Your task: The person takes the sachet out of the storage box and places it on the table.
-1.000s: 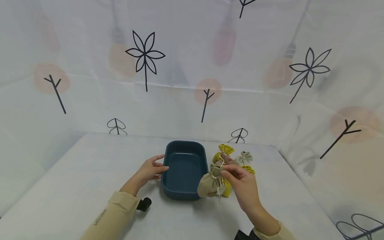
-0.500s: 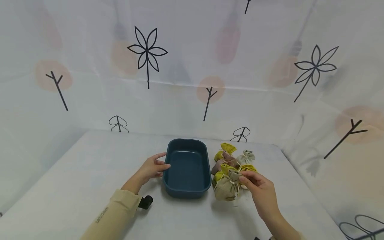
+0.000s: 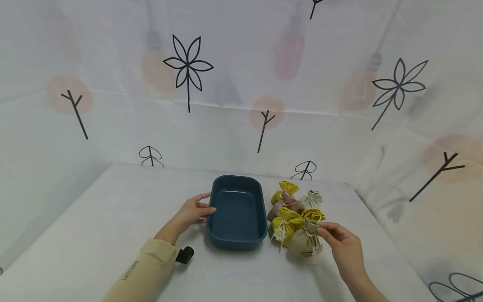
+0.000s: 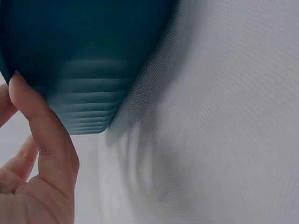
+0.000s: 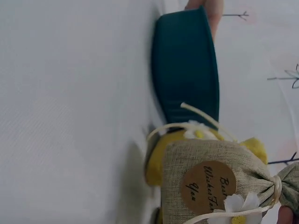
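Head view: right hand (image 3: 345,247) pinches the tied neck of a beige burlap sachet (image 3: 303,244) between thumb and fingertips. The sachet now sits on the white table (image 3: 113,209), just right of the blue tray (image 3: 235,212) and touching a yellow sachet (image 3: 284,224). A second ago it hung lifted above the tray's near right corner; half a second ago it was lower, beside the tray. So it has come down outside the tray, not into it, and the tray holds nothing I can see. Judgement: the sachet is being set back or regripped; nothing is packed yet.

Left hand (image 3: 194,212) rests against the tray's left rim, fingers nearly straight, thumb spread; same place as before. Left wrist view shows a fingertip (image 4: 21,91) touching the tray's wall (image 4: 88,56).

Right wrist view: burlap sachet (image 5: 212,179) close up, round kraft tag (image 5: 208,186) with script, small daisy (image 5: 236,205) on the cord.

Other sachets cluster behind: another yellow (image 3: 284,188), pinkish (image 3: 281,203), pale grey (image 3: 311,198).
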### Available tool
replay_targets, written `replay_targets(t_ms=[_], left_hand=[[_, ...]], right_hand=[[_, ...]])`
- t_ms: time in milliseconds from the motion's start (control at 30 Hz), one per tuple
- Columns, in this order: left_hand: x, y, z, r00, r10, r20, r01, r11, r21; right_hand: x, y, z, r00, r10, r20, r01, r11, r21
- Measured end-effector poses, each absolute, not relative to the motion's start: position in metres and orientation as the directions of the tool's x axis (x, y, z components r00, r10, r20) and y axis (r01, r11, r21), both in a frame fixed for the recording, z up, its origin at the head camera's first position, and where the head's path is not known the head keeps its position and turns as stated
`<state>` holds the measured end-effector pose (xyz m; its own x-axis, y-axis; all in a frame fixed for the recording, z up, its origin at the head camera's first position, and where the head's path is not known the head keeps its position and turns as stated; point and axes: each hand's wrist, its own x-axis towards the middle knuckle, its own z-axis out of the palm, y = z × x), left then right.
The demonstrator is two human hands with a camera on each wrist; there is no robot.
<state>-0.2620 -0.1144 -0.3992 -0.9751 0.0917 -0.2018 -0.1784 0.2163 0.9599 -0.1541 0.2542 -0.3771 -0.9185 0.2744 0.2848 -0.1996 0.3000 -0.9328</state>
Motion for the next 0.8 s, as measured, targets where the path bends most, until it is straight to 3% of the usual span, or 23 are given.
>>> replay_targets(t_ms=[367,667,800], left_hand=[[-0.262,-0.113,-0.400,-0.975,0.084,-0.206,-0.182,0.227,0.957],[-0.261,-0.113,-0.401,-0.975,0.090,-0.202,-0.176,0.233,0.956],[-0.261,-0.112,-0.400,-0.975,0.083,-0.206,-0.182,0.229,0.956]], right_hand=[[-0.165,0.263,-0.381,-0.939,0.329,0.100,0.027,0.361,-0.932],[-0.193,0.293,-0.434,-0.932,0.323,0.166,-0.026,0.395,-0.918],[-0.197,0.302,-0.438,-0.936,0.290,0.198,-0.066,0.407,-0.911]])
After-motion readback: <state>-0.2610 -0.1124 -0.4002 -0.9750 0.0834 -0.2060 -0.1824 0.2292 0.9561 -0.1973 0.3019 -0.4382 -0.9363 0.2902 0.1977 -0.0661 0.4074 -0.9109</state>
